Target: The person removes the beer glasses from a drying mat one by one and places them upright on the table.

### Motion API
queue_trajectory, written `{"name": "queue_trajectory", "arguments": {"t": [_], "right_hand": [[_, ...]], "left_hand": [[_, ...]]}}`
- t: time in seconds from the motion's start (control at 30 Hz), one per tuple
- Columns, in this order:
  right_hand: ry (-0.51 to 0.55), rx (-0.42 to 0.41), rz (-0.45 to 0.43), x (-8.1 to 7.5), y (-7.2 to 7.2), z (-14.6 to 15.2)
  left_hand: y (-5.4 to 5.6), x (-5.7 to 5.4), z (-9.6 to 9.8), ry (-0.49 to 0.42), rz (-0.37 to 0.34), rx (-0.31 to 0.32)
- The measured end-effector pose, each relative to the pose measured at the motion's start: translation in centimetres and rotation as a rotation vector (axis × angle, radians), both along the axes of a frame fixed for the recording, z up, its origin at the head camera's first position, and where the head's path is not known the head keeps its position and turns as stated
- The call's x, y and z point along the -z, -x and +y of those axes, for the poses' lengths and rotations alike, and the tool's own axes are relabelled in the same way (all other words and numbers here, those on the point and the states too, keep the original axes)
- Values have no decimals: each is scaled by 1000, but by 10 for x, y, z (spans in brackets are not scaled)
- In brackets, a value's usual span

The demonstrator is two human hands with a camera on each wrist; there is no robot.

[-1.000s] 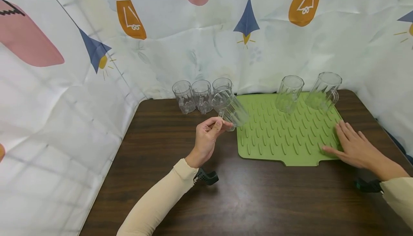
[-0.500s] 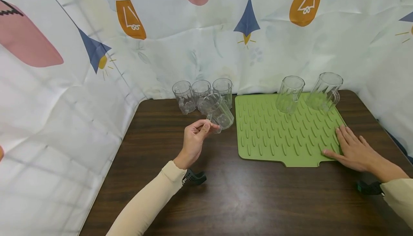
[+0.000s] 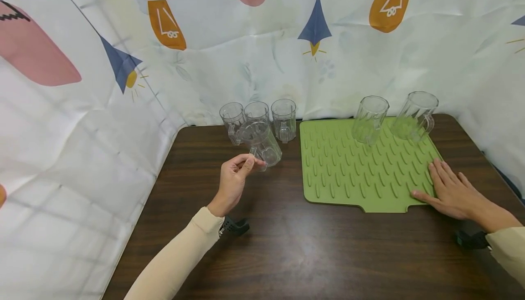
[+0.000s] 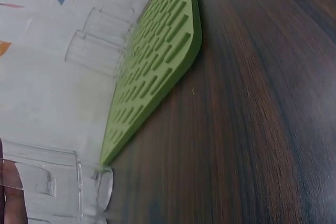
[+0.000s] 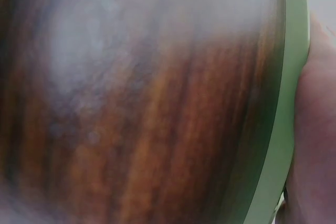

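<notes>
My left hand (image 3: 233, 180) pinches the handle of a clear glass mug (image 3: 266, 147), which tilts with its mouth up and to the left. The mug overlaps the front of a row of three upright clear mugs (image 3: 285, 120) near the back of the table. In the left wrist view the held mug (image 4: 47, 187) shows at the lower left. On the front right corner of a green ridged mat (image 3: 340, 172) rests my right hand (image 3: 455, 193), fingers spread. Two more clear mugs (image 3: 370, 120) stand upright on the mat's back right part.
A dark wood table (image 3: 311, 250) carries everything. A white curtain (image 3: 205, 76) with printed lamps hangs right behind the mugs and along the left side. Dark bands sit on both wrists.
My left hand has carried the tilted mug leftward, from the mat's left edge to the front of the mug row. My right hand stays on the mat's corner.
</notes>
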State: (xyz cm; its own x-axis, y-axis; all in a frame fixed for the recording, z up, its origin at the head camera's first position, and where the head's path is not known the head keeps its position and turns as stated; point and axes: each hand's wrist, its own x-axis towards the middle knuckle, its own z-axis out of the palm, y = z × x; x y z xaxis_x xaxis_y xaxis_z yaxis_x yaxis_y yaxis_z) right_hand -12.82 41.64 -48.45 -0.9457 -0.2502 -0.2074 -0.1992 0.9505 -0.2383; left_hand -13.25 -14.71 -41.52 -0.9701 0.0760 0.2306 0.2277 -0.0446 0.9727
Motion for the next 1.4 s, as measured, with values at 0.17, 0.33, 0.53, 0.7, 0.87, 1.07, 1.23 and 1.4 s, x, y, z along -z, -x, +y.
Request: {"name": "queue_trajectory", "arguments": {"t": [0.17, 0.33, 0.53, 0.7, 0.87, 1.07, 1.23, 1.4], "right_hand": [[-2, -4, 3, 1, 1, 1], [7, -4, -7, 1, 1, 1], [3, -4, 2, 2, 1, 1], [7, -7, 12, 4, 1, 1], [6, -7, 15, 5, 1, 1], [5, -8, 10, 5, 2, 1], [7, -10, 9, 5, 1, 0], [5, -11, 11, 5, 2, 1]], "left_hand": [[0, 2, -10, 26, -1, -36], [-1, 7, -21, 59, -6, -75], [-1, 14, -37, 102, -9, -104], [-1, 18, -47, 122, -4, -131], [0, 22, -54, 147, -14, -157], [1, 26, -64, 178, -30, -192], [1, 29, -71, 192, -33, -212], [1, 30, -76, 203, -35, -232]]}}
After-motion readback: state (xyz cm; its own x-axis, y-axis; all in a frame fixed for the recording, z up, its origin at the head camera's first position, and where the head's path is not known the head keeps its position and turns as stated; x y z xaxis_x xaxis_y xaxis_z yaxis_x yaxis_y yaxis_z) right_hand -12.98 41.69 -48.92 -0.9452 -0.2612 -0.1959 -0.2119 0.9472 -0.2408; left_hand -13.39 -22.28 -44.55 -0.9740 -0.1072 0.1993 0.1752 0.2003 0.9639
